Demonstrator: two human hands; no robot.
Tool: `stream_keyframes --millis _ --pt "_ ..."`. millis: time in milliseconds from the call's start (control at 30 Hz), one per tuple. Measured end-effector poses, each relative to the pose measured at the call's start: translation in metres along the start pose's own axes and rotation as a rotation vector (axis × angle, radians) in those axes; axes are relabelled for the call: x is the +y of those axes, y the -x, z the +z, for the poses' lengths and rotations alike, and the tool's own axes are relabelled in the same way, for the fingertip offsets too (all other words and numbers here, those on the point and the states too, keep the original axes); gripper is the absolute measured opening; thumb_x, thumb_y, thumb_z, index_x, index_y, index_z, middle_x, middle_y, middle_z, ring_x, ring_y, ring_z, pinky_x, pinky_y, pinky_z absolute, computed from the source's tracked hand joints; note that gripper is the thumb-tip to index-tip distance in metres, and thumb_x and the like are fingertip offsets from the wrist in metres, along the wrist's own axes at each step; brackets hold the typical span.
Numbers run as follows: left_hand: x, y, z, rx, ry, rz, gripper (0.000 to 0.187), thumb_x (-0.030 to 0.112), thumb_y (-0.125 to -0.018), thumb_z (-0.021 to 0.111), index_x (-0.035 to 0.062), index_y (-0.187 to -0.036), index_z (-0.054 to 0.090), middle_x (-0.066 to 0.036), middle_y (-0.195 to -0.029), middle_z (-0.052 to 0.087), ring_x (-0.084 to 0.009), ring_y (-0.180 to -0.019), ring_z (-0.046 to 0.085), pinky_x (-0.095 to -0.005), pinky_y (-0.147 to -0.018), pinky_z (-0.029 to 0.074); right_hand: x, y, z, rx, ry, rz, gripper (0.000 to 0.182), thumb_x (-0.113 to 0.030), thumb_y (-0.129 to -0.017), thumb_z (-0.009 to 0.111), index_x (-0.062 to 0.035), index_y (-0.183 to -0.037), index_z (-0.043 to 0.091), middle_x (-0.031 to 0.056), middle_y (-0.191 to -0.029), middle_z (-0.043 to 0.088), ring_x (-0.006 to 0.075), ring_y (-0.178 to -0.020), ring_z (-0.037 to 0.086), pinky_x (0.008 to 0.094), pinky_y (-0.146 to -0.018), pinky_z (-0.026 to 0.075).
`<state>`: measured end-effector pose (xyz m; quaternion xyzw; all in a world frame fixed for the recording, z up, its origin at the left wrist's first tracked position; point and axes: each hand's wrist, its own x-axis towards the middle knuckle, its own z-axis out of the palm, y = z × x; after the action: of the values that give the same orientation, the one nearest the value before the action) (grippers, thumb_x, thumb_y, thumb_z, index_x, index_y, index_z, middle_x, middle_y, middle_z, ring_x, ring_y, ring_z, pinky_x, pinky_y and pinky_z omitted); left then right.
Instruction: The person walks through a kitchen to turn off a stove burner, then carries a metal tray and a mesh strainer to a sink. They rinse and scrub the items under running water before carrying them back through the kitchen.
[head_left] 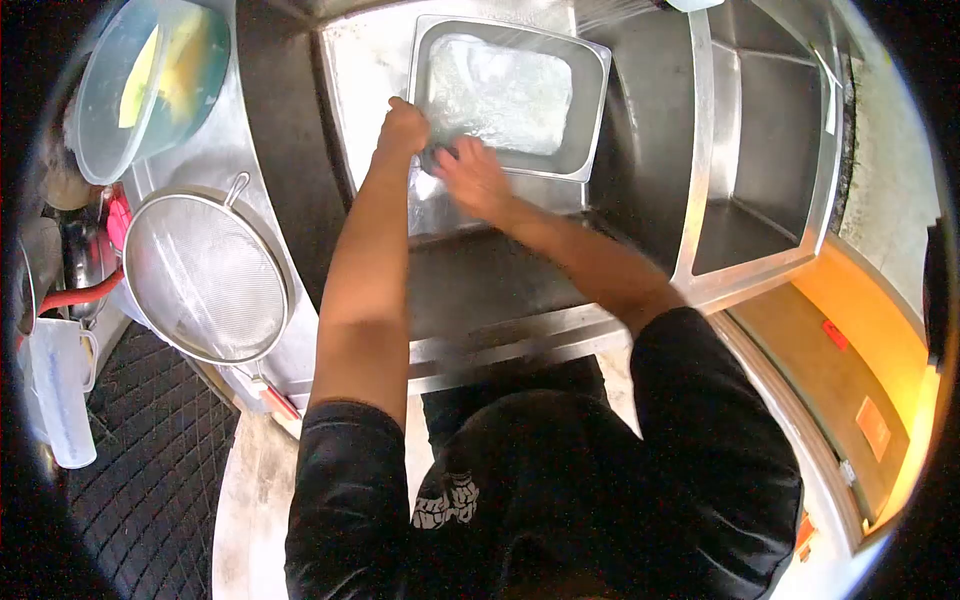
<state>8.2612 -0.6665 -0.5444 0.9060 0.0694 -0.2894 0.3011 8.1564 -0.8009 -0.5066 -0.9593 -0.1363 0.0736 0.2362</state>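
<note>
Metal pan [584,105] lies in the sink [460,285], opening upward, long axis left-right, right end angled slightly nearer the person. The right hand [474,180] blurs at its near-left corner; finger grip, I can't tell. Beyond, the left hand [404,130] curls its fingers together over the left rim, apparently to steady it.

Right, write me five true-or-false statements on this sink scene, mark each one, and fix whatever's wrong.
1. The pan is in the sink. True.
2. The sieve lies inside the pan. False: the sieve is left of the sink.
3. The left hand is at the pan's left edge. True.
4. The right hand is reaching into the tub. False: the right hand is at the pan's near-left corner, and the tub stands left of the sink.
5. Something yellow shows in the tub. True.
</note>
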Motion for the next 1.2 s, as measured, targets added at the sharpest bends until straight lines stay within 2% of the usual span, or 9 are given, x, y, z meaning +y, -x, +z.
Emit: stream_keyframes --millis 100,200,267,367,633,833,1067,1167,1200 --pt "-0.007 -0.009 -0.012 -0.079 -0.026 0.017 0.046 0.025 -0.089 0.045 -0.0167 -0.106 0.034 -0.037 -0.098 0.056 -0.0447 -0.095 0.059 -0.0457 -0.084 0.048 0.075 0.052 -0.051 -0.23 0.225 -0.313 0.025 -0.019 -0.087 0.05 -0.0143 -0.109 0.059 0.0209 -0.107 0.056 0.0354 -0.095 0.056 0.0481 -0.082 0.044" --pt "-0.012 -0.014 -0.009 -0.165 -0.038 -0.016 0.045 0.019 -0.087 0.042 -0.0175 -0.111 0.033 -0.037 -0.102 0.055 -0.0431 -0.1 0.058 -0.0442 -0.087 0.047 0.058 0.044 -0.043 -0.373 0.23 -0.236 0.027 -0.017 -0.084 0.051 -0.0184 -0.11 0.06 0.0177 -0.104 0.057 0.0326 -0.095 0.057 0.0467 -0.082 0.044" --pt "0.004 -0.002 -0.025 -0.179 -0.027 -0.031 0.043 0.018 -0.087 0.041 -0.0165 -0.111 0.034 -0.037 -0.103 0.055 -0.0432 -0.101 0.057 -0.044 -0.087 0.046 0.025 0.015 0.023 -0.039 0.1 -0.41 0.028 -0.017 -0.083 0.051 -0.0224 -0.109 0.061 0.0131 -0.103 0.057 0.0294 -0.097 0.055 0.0442 -0.082 0.043" --pt "0.002 -0.006 -0.022 -0.159 -0.055 -0.061 0.042 0.019 -0.087 0.042 -0.0145 -0.111 0.034 -0.037 -0.105 0.054 -0.0444 -0.101 0.056 -0.0443 -0.089 0.046 -0.037 -0.024 0.019 -0.163 0.209 -0.41 0.028 -0.018 -0.083 0.052 -0.0207 -0.109 0.061 0.0101 -0.112 0.054 0.0249 -0.104 0.051 0.0393 -0.085 0.041" --pt "-0.008 -0.003 -0.014 -0.154 0.07 0.037 0.044 0.015 -0.086 0.044 -0.014 -0.116 0.029 -0.038 -0.103 0.054 -0.0463 -0.097 0.057 -0.0451 -0.086 0.047 0.078 0.041 -0.039 -0.132 0.414 -0.438 0.025 -0.02 -0.079 0.056 -0.0224 -0.103 0.062 0.0056 -0.092 0.056 0.0213 -0.077 0.057 0.0395 -0.064 0.044" --pt "-0.004 -0.01 -0.018 -0.139 0.036 0.023 0.056 0.018 -0.084 0.049 -0.0165 -0.122 0.024 -0.036 -0.099 0.056 -0.0451 -0.095 0.058 -0.0456 -0.085 0.047 -0.009 -0.015 0.009 -0.042 0.279 -0.538 0.024 -0.017 -0.084 0.051 -0.0175 -0.106 0.059 0.0091 -0.109 0.054 0.0249 -0.098 0.053 0.0388 -0.077 0.043" --pt "-0.017 -0.004 -0.027 -0.059 0.025 0.14 0.061 0.011 -0.082 0.049 -0.0179 -0.126 0.019 -0.031 -0.086 0.061 -0.0423 -0.085 0.062 -0.0431 -0.077 0.05 0.145 0.078 -0.101 -0.261 0.623 -0.091 0.025 -0.021 -0.081 0.054 -0.0062 -0.101 0.055 0.0137 -0.104 0.053 0.0275 -0.098 0.052 0.04 -0.077 0.043" --pt "0.002 0.01 -0.044 -0.102 -0.045 -0.063 0.062 0.01 -0.081 0.05 -0.0134 -0.13 0.02 -0.032 -0.105 0.057 -0.0406 -0.093 0.06 -0.0446 -0.074 0.051 0.128 0.054 -0.117 -0.151 0.532 0.223 0.026 -0.016 -0.078 0.055 -0.0026 -0.1 0.053 0.0143 -0.098 0.049 0.029 -0.094 0.049 0.0408 -0.076 0.042" --pt "0.01 0.019 -0.041 0.13 -0.137 -0.023 0.062 0.01 -0.082 0.049 -0.0103 -0.132 0.021 -0.03 -0.117 0.049 -0.0393 -0.104 0.054 -0.0459 -0.08 0.049 0.118 0.041 -0.117 -0.053 0.445 0.242 0.025 -0.014 -0.077 0.055 -0.0023 -0.099 0.052 0.0152 -0.098 0.049 0.0303 -0.094 0.049 0.0413 -0.077 0.042"
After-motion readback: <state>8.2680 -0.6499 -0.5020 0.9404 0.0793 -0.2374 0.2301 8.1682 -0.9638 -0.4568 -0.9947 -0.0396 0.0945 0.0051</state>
